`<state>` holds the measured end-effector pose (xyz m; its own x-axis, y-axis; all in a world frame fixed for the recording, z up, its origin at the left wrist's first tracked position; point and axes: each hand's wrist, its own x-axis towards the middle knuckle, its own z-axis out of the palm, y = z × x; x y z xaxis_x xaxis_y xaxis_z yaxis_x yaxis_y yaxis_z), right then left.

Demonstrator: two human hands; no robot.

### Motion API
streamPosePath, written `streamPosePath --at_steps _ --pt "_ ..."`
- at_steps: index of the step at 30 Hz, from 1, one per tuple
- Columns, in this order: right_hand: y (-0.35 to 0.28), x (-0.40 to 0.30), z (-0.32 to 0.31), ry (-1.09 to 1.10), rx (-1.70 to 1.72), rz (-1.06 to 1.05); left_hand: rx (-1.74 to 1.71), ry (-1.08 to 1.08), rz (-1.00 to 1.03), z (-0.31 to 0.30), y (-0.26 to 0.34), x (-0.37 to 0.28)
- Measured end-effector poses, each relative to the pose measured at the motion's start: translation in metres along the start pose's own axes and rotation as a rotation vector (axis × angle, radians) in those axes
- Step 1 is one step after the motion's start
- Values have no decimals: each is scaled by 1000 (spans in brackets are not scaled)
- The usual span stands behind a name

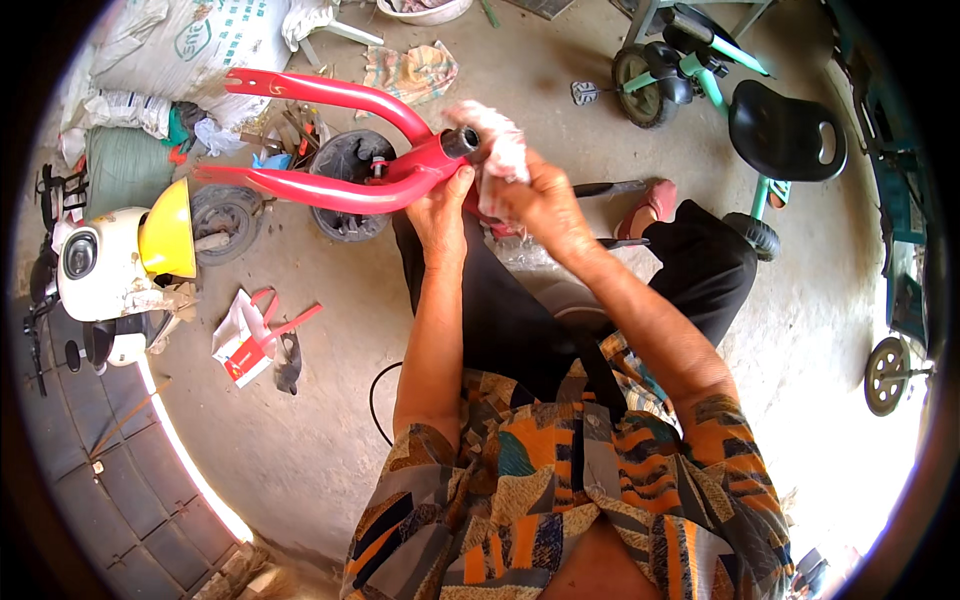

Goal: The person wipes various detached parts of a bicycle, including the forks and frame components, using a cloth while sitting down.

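A red metal fork [322,191], part of a cycle frame, is held up before me with its two curved arms pointing left. My left hand [442,217] grips it from below near its dark open tube end [459,141], the thumb lying on the red metal. My right hand [544,202] holds a crumpled pink and white cloth [495,142] just right of the tube end. Part of the fork's lower right side is hidden behind my hands and the cloth.
A black bucket [352,225] stands behind the fork. A white and yellow child's ride-on vehicle [112,262] is at the left, a paper bag [244,337] on the floor nearby. A mint green tricycle with a black seat [784,131] stands at the upper right.
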<state>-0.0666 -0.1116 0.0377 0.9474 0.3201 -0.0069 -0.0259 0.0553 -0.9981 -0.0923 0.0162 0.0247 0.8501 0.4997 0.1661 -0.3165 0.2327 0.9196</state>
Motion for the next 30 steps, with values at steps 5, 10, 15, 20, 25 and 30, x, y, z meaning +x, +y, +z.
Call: streamPosePath --at_steps 5,10,15,20,25,30 --pt "63 5 9 -89 -402 90 -4 17 -3 -3 2 -1" --pt "87 1 -14 -223 -540 220 -26 24 -22 0 6 -1" --pt "-6 -1 6 -115 -401 164 -74 -37 -33 3 10 -1" --pt "-11 3 6 -114 -431 -70 -116 -71 -66 12 14 1" --pt "55 -9 -16 -181 -722 -122 -10 -35 -16 7 3 -2" --pt "10 -7 -39 -11 -190 123 1 -20 -23 4 1 -3"
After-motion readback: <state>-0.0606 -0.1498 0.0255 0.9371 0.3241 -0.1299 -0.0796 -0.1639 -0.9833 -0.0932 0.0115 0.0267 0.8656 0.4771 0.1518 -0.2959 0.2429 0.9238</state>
